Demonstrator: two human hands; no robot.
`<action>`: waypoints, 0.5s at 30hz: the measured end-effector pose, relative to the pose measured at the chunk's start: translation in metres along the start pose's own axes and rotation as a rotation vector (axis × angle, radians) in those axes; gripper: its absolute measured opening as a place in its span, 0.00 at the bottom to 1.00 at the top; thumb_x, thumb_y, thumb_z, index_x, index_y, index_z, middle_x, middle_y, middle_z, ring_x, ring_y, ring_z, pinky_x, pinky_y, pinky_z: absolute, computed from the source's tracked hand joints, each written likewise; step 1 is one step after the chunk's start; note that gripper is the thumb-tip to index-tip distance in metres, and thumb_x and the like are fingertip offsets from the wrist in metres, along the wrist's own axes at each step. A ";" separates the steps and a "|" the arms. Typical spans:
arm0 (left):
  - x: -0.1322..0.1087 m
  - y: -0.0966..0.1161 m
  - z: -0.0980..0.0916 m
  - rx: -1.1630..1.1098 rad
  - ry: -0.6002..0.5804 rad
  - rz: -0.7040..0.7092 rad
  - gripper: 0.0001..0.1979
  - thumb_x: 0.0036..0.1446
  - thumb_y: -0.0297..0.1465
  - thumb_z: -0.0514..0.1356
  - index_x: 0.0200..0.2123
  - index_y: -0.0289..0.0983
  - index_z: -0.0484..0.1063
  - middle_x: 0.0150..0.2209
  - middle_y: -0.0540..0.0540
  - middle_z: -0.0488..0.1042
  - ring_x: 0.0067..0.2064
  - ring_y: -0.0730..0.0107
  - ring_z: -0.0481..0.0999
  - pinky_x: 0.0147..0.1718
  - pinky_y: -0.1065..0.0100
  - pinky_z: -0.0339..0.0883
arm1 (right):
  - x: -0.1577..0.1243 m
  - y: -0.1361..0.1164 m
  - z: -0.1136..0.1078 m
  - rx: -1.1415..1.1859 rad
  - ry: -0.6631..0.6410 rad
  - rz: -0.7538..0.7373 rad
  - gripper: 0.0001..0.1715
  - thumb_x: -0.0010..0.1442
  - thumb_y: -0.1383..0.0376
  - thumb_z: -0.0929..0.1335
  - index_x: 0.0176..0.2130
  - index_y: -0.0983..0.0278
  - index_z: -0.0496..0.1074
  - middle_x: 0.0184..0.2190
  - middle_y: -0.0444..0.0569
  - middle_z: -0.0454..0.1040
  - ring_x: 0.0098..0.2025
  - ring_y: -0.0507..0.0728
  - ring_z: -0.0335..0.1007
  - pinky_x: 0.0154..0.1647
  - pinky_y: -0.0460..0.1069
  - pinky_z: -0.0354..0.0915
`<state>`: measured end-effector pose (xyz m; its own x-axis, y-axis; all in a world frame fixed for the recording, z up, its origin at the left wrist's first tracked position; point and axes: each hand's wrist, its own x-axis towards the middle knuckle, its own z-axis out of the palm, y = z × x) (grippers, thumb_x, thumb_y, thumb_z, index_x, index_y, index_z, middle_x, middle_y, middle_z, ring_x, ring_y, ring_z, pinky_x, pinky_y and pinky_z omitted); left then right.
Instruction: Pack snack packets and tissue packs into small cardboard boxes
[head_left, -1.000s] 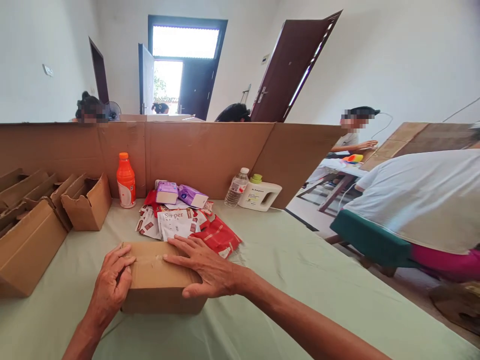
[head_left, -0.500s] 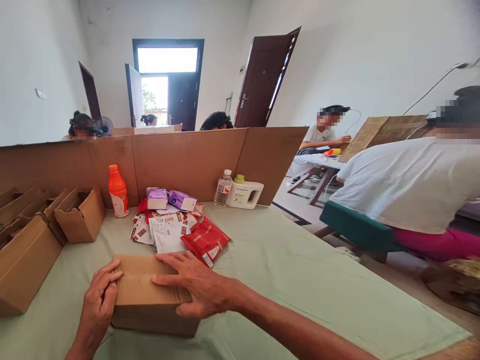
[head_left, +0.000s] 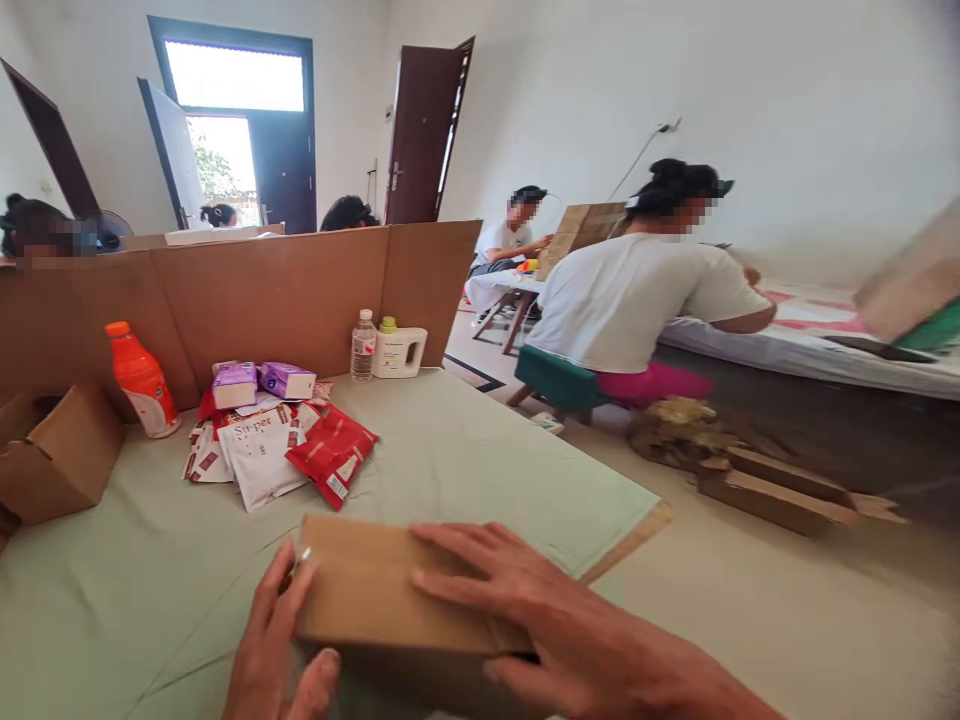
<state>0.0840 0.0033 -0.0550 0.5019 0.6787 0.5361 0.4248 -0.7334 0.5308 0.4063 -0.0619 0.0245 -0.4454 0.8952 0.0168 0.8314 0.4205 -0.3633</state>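
The green-covered table (head_left: pixel 465 440) bears a cardboard box (head_left: pixel 367 585), near centre. I record the left hand (head_left: pixel 274 645) half-open against its left end, the right hand (head_left: pixel 536 605) spread across its top. Farther left, a white packet (head_left: pixel 259 460) reads "Su-per".

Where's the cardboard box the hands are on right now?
In the head view, the cardboard box is low in the middle, between the left hand and the right hand, on the near side of the red packet.
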 end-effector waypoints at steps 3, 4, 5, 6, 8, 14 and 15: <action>0.024 0.007 0.037 -0.036 -0.125 0.063 0.34 0.67 0.39 0.56 0.73 0.45 0.51 0.74 0.36 0.50 0.71 0.46 0.61 0.60 0.49 0.70 | -0.047 0.067 -0.002 -0.121 0.180 0.281 0.42 0.55 0.62 0.70 0.68 0.49 0.66 0.73 0.53 0.54 0.69 0.73 0.57 0.65 0.69 0.56; 0.028 0.004 0.048 -0.028 -0.160 0.083 0.34 0.66 0.39 0.57 0.72 0.46 0.52 0.74 0.36 0.52 0.70 0.46 0.62 0.59 0.47 0.71 | -0.057 0.092 -0.005 -0.158 0.225 0.373 0.41 0.56 0.59 0.70 0.67 0.51 0.66 0.72 0.55 0.56 0.69 0.74 0.58 0.64 0.69 0.57; 0.029 0.000 0.059 -0.007 -0.182 0.092 0.34 0.65 0.38 0.59 0.71 0.46 0.55 0.73 0.35 0.54 0.69 0.45 0.64 0.58 0.46 0.72 | -0.063 0.116 -0.009 -0.192 0.264 0.474 0.40 0.56 0.57 0.70 0.67 0.52 0.67 0.72 0.56 0.58 0.68 0.74 0.59 0.64 0.69 0.57; 0.028 -0.007 0.069 0.025 -0.192 0.098 0.33 0.63 0.37 0.60 0.70 0.46 0.58 0.72 0.35 0.57 0.68 0.44 0.66 0.57 0.45 0.73 | -0.065 0.139 -0.015 -0.218 0.293 0.580 0.40 0.56 0.55 0.69 0.67 0.53 0.68 0.71 0.57 0.60 0.67 0.75 0.61 0.62 0.70 0.58; 0.021 -0.026 0.086 0.108 -0.185 0.127 0.31 0.59 0.35 0.63 0.66 0.43 0.65 0.69 0.33 0.62 0.65 0.43 0.70 0.54 0.45 0.76 | -0.055 0.177 -0.028 -0.240 0.310 0.713 0.40 0.57 0.54 0.68 0.67 0.54 0.67 0.70 0.57 0.61 0.65 0.74 0.64 0.60 0.68 0.62; -0.007 -0.091 0.107 0.315 -0.010 0.346 0.20 0.57 0.34 0.62 0.54 0.40 0.75 0.58 0.33 0.77 0.58 0.47 0.78 0.46 0.55 0.81 | 0.046 0.247 -0.067 -0.215 0.342 0.866 0.41 0.59 0.55 0.67 0.68 0.58 0.64 0.66 0.59 0.65 0.63 0.74 0.64 0.57 0.67 0.63; -0.010 -0.098 0.108 0.325 0.018 0.376 0.18 0.58 0.34 0.61 0.52 0.41 0.75 0.56 0.34 0.78 0.58 0.48 0.78 0.46 0.57 0.81 | 0.064 0.256 -0.071 -0.207 0.353 0.875 0.41 0.59 0.55 0.66 0.69 0.59 0.63 0.66 0.59 0.65 0.62 0.74 0.64 0.57 0.67 0.63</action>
<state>0.1192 0.0643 -0.1833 0.6532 0.3637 0.6641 0.4313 -0.8996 0.0685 0.6144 0.1134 -0.0012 0.4570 0.8827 0.1096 0.8787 -0.4290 -0.2091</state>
